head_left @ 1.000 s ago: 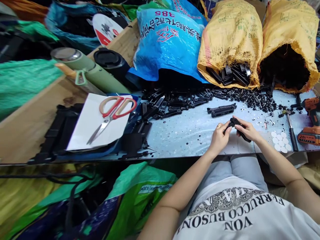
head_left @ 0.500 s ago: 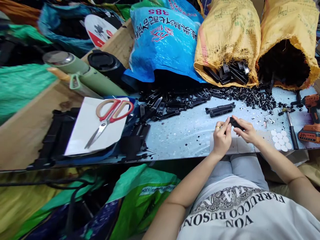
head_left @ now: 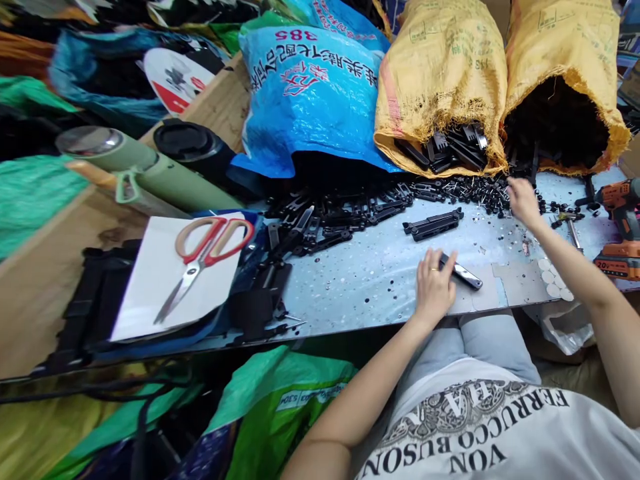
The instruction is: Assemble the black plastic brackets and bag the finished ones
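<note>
My left hand (head_left: pixel 434 285) rests at the near edge of the bench, its thumb and fingers closed on the rear end of a long black multi-tool handle (head_left: pixel 466 273). The handle lies slantwise on a pale sheet, its upper face shiny. Farther right, my right hand (head_left: pixel 523 202) reaches into a pile of small black screws or pins (head_left: pixel 483 193), fingertips drawn together; whatever they grip is too small to make out. Two joined black tool bodies (head_left: pixel 434 225) lie on the bench beyond my left hand.
Black tool parts (head_left: pixel 345 217) are heaped below a blue sack (head_left: pixel 315 93). Two yellow sacks (head_left: pixel 443 73) stand behind. A cordless drill (head_left: pixel 620 227), a hammer (head_left: pixel 575 235) and white discs (head_left: pixel 555 280) are at right. Red-handled scissors (head_left: pixel 205 257) lie on paper at left.
My right hand has let go of the black part and moved away to the screw pile. My left hand has lowered the part onto the bench. The view has shifted slightly.
</note>
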